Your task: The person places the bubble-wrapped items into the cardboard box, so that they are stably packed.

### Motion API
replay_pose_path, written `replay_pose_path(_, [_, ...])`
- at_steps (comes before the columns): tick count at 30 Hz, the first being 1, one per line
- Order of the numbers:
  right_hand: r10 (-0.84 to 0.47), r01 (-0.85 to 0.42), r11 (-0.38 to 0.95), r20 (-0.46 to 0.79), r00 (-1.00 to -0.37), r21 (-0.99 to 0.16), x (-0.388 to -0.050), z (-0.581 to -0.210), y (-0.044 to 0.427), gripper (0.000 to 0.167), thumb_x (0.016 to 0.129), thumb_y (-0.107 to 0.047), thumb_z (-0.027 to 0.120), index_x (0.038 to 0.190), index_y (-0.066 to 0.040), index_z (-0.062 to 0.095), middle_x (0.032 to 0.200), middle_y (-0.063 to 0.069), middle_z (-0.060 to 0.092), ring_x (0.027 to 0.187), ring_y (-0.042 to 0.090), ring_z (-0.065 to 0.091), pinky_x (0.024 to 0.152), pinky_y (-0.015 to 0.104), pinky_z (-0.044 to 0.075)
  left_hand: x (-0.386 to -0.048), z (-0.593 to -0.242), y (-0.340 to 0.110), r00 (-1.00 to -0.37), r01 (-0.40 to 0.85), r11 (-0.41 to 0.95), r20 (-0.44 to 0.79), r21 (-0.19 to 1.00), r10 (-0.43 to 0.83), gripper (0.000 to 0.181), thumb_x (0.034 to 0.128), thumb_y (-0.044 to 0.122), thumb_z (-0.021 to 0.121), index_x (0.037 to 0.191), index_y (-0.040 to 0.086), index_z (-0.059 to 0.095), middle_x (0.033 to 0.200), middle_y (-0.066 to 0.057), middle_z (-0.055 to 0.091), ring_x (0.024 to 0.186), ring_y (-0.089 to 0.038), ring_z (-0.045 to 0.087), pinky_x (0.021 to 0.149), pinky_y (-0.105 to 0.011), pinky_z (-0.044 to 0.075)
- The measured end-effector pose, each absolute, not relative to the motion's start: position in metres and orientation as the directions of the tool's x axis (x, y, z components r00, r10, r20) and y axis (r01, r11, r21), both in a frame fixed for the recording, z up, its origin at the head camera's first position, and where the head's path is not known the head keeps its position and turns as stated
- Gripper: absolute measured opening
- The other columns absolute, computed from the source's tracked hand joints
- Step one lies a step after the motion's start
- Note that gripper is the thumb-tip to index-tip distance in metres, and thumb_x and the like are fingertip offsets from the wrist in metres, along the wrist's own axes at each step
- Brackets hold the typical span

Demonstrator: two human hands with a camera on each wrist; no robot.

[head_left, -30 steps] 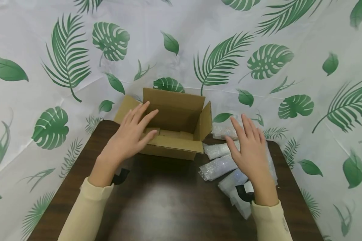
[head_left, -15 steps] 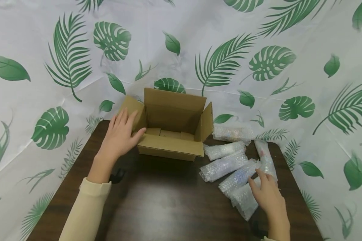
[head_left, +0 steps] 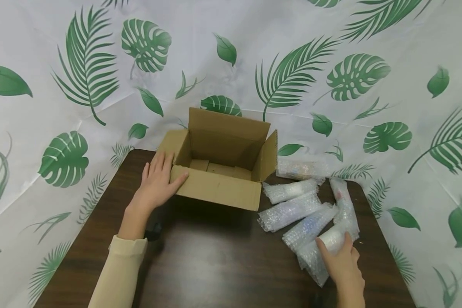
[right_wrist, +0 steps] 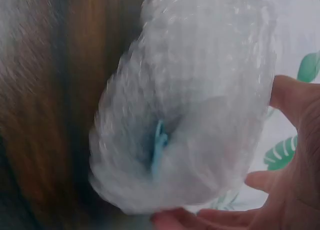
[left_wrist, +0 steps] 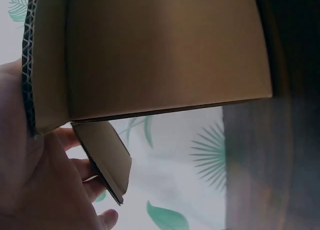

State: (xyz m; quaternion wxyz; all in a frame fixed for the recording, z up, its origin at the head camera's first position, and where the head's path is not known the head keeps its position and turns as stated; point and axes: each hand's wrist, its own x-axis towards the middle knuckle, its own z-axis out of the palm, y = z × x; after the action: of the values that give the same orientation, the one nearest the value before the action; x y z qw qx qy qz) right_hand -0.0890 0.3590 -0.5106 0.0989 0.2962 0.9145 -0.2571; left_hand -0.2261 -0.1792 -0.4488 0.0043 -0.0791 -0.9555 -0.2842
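Observation:
An open cardboard box [head_left: 219,188] stands toward the back of the dark table. My left hand [head_left: 154,182] rests at its left front corner, thumb over the front flap and fingers fairly straight along the left flap [left_wrist: 107,155]. At the right, my right hand [head_left: 342,265] grips a bubble-wrapped roll [head_left: 333,239], thumb on one side and fingers on the other. In the right wrist view the bubble-wrapped roll [right_wrist: 200,99] shows a light blue bit inside its end; the rest of its contents is hidden by the wrap.
Several other bubble-wrapped rolls [head_left: 290,209] lie fanned out right of the box, one of them [head_left: 344,201] near the table's right edge. Behind the dark wooden table [head_left: 208,256] hangs a white cloth [head_left: 246,55] printed with green leaves.
Both hands were raised and spread; the left has come down onto the box's corner, and the front flap now tilts further outward. The right has moved down and taken hold of the nearest roll.

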Motion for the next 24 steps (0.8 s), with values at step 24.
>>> replay_pose_path(24, [0.501, 0.556, 0.551, -0.287, -0.817, -0.622, -0.083, -0.518, 0.373, 0.098, 0.107, -0.046, 0.052, 0.17, -0.002, -0.01, 0.171, 0.042, 0.007, 0.149, 0.069, 0.022, 0.118, 0.078, 0.028, -0.233, -0.496, -0.169, -0.972, 0.207, 0.674, 0.229, 0.709, 0.058, 0.088, 0.1083, 0.06, 0.051, 0.174, 0.017, 0.013, 0.18, -0.021, 0.012, 0.166, -0.046, 0.011, 0.129, -0.073, 0.011])
